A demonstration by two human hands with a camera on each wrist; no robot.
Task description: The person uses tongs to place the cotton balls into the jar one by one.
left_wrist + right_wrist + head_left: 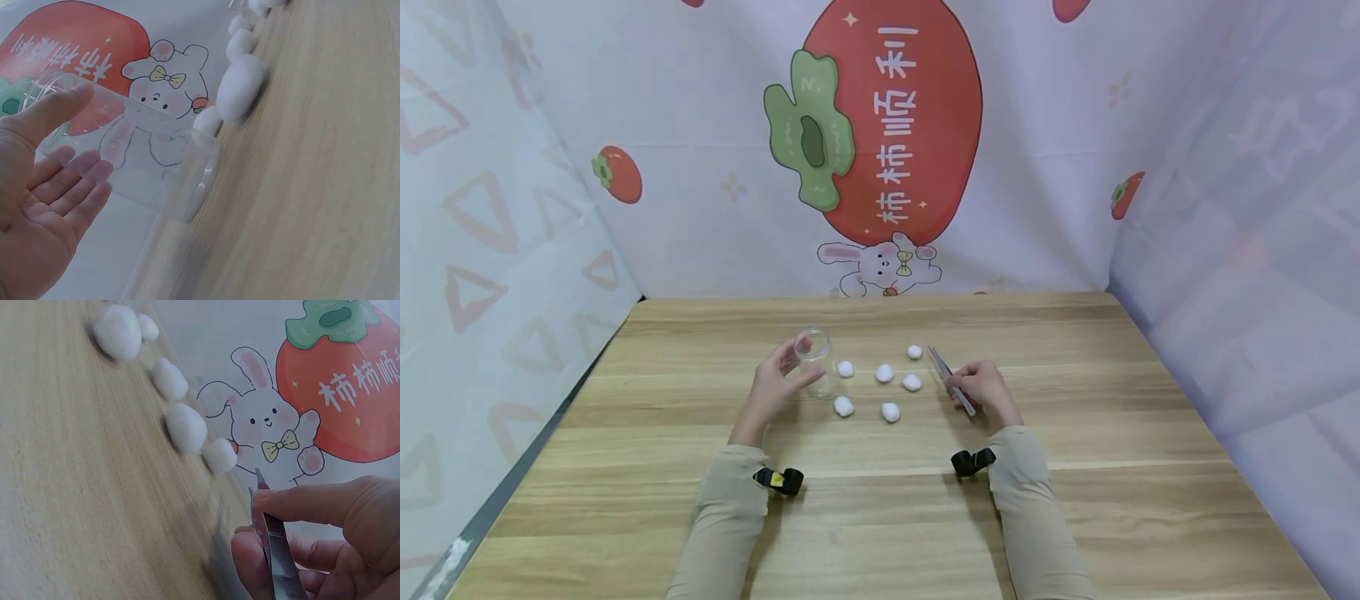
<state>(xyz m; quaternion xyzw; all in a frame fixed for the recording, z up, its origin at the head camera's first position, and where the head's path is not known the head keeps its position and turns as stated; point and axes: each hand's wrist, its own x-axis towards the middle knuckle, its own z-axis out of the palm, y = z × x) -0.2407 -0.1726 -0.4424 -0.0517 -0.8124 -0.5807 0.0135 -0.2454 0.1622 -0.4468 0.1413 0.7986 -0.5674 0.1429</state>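
At the near edge, two beige sleeves [722, 525] reach over the pale wood-grain table [880, 533], each with a small black camera [780, 481] at the wrist. On the right, the right hand [988, 392] pinches a pair of slim silver metal tweezers [942, 367] between thumb and fingers, around the middle of their length; the back end points near and right, and the tips, slightly apart, reach past the fingertips toward the far left. On the left, the left hand [778, 385] curls loosely round a clear cylindrical jar [153, 156], thumb on the near side and fingers behind, close to the rim; the jar stands upright, its lower part showing below the grip.

Between the hands lie six small, round white cotton balls [891, 412]: two nearer, three in a middle band, one farthest, near the tweezer tips. The leftmost ones lie just right of the jar. Beyond the table hangs a white cloth [700, 208] printed with a large red persimmon [917, 125] above a white rabbit [880, 265].
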